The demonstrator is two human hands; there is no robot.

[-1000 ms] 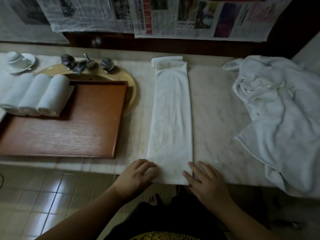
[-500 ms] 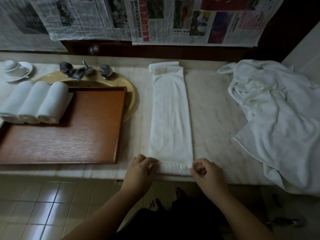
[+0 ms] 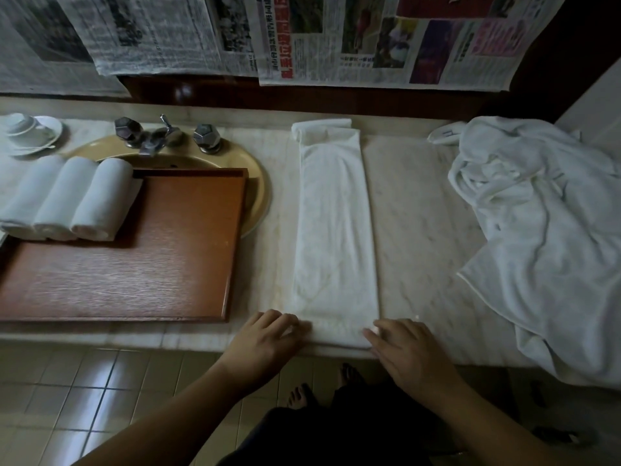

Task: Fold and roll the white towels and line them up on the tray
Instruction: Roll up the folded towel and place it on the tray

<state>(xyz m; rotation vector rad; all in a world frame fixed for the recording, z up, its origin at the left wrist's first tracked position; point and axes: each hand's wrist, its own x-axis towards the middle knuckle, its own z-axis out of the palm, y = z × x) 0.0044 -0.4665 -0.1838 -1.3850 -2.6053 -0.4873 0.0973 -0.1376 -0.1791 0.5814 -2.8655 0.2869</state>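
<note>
The only print in view is on the sheets of newspaper (image 3: pixel 386 38) hanging on the dark wall above the marble counter (image 3: pixel 413 210). Columns of small type and a vertical red headline strip with pale characters show beside colour photographs, but all of it is too small and blurred to read. Nothing else carries a legible word, number or brand.

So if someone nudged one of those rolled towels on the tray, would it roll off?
Probably not far. The three rolled towels lie packed side by side, so the neighbours would likely block it. They look soft and light, so a push may squash one rather than roll it. The tray also seems to have a raised edge.
</note>
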